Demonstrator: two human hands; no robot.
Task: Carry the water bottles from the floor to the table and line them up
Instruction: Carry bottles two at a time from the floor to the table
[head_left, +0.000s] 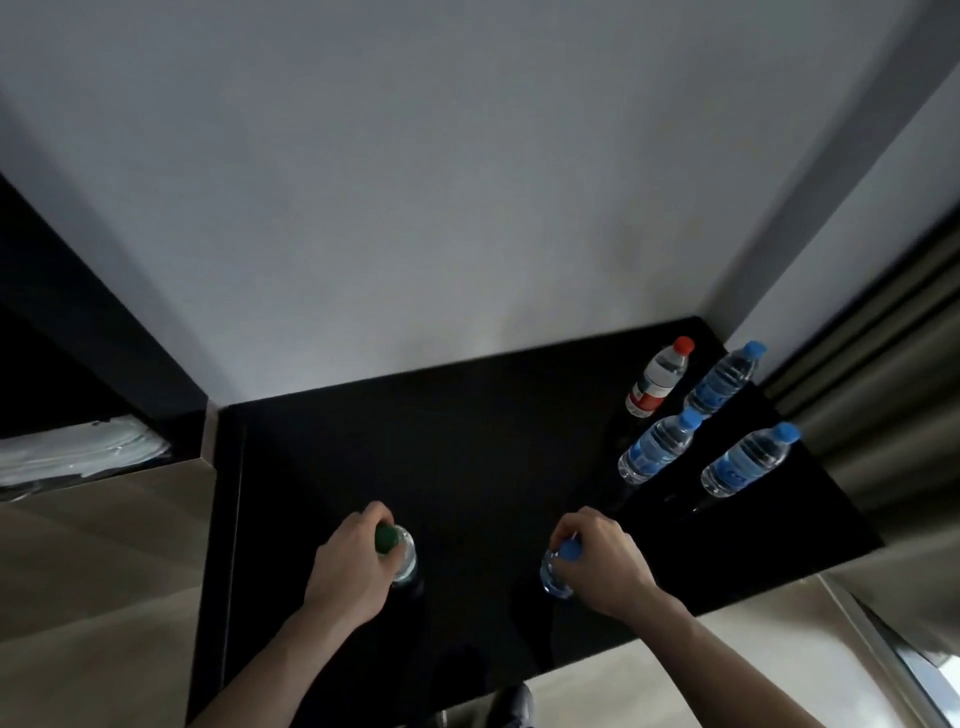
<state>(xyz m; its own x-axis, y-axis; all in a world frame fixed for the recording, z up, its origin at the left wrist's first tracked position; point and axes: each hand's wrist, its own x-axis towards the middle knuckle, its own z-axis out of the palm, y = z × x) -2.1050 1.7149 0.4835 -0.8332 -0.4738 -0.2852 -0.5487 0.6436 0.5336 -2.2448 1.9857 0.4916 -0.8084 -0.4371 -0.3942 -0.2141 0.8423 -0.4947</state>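
Bottles (400, 558) within curled fingers (376, 514)

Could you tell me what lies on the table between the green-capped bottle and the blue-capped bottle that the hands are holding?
Nothing: in the head view, only bare black table shows between the green-capped bottle and the blue-capped bottle.

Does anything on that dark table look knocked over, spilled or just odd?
Nothing stands out. Four bottles stand upright at the table's far right: one red-capped bottle among three blue-capped ones. The left hand grips a green-capped bottle and the right hand a blue-capped bottle. No spill shows.
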